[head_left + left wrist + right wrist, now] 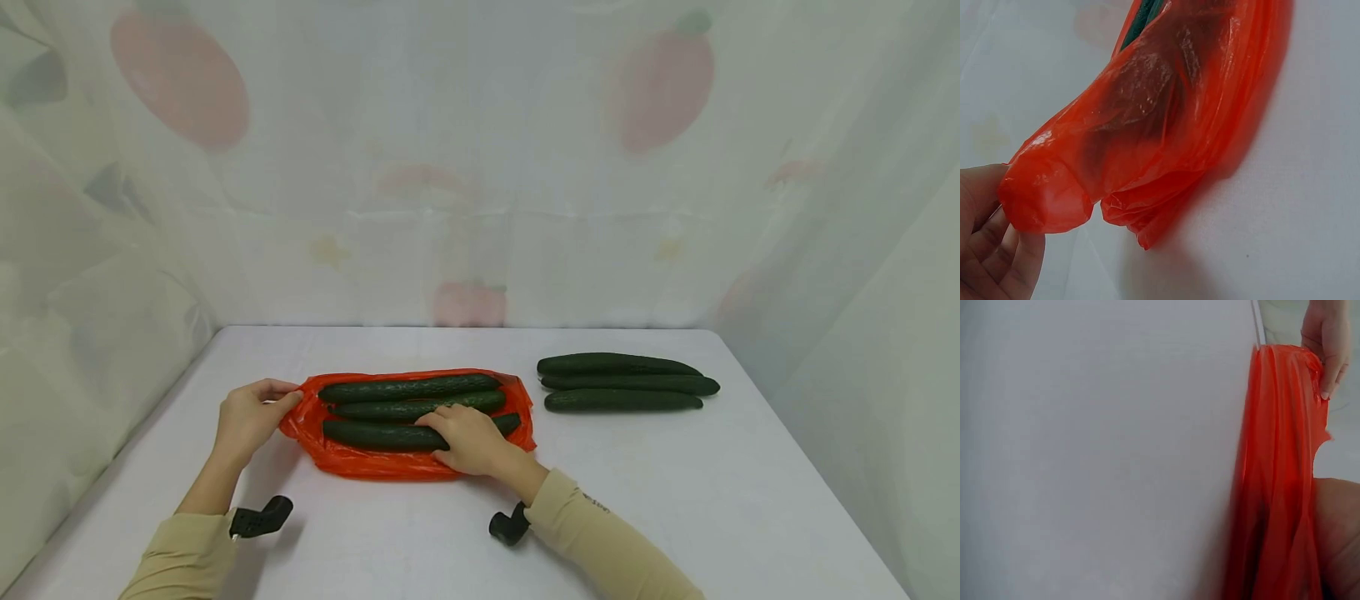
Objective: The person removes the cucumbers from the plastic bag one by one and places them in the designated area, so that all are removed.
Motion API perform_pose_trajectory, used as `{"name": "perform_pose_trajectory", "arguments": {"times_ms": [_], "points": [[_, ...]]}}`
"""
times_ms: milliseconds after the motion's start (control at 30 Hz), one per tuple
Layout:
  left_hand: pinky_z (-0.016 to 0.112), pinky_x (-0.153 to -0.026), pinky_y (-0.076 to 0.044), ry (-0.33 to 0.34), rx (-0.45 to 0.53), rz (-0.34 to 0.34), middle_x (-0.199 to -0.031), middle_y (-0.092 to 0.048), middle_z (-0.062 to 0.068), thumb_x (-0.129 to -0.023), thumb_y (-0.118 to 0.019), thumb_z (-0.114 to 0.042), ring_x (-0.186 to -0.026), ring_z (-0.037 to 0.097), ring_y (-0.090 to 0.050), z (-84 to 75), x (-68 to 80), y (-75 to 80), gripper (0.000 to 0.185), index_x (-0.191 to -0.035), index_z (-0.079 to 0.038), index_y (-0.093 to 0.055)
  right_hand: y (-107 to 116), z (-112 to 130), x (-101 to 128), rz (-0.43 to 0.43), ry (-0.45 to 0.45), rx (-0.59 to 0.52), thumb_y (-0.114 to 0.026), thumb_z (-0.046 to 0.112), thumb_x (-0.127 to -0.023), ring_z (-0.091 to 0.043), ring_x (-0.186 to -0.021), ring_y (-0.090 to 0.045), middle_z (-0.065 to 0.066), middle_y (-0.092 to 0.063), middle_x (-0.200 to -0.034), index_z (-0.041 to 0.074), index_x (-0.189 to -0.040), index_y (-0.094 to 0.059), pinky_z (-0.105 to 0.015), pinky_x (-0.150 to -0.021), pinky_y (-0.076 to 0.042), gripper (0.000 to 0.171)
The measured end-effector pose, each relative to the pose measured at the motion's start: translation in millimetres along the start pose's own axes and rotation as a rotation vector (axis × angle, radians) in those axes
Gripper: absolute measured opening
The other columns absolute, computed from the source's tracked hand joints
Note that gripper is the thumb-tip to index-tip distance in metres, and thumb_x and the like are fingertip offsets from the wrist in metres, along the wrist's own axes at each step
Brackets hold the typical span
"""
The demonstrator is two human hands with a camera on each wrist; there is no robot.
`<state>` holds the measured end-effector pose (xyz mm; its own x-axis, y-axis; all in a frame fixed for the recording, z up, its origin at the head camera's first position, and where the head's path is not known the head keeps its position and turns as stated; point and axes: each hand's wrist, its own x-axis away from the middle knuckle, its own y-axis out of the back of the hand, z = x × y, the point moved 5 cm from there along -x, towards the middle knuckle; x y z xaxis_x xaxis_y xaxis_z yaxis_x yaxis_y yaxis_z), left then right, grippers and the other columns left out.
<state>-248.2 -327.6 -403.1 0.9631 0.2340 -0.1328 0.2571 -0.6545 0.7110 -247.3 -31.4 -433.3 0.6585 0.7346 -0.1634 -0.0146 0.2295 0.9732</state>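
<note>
Right fingers (433, 419) partly hide the nearest cucumber (384, 435).

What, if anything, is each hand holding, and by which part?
The left hand pinches the red bag by its left end. The right hand lies over the nearest cucumber, right of its middle; whether it grips it cannot be told.
</note>
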Motion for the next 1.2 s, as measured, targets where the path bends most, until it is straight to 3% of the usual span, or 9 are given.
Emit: {"name": "perform_pose_trajectory", "arguments": {"times_ms": [533, 1200], "points": [[0.025, -0.052, -0.046, -0.002, -0.006, 0.007, -0.093, -0.067, 0.015, -0.089, -0.058, -0.035, -0.067, 0.013, -0.055, 0.4, -1.5, 0.5, 0.036, -0.103, -0.003, -0.066, 0, -4, -3, 0.011, -0.021, -0.142, -0.065, 0.021, -0.085, -0.015, -0.109, -0.055, 0.0, -0.058, -0.121, 0.021, -0.125, -0.056, -0.033, -0.093, -0.045, 0.041], [0.024, -0.052, -0.048, -0.008, 0.0, 0.003, -0.093, -0.067, 0.016, -0.089, -0.058, -0.034, -0.068, 0.013, -0.057, -2.3, -1.7, 2.9, 0.036, -0.103, -0.001, -0.065, 11, -7, 3, -0.076, -0.058, -0.123, -0.067, 0.016, -0.082, -0.017, -0.102, -0.057, 0.0, -0.061, -0.114, 0.02, -0.121, -0.061, -0.033, -0.088, -0.047, 0.04]]}}
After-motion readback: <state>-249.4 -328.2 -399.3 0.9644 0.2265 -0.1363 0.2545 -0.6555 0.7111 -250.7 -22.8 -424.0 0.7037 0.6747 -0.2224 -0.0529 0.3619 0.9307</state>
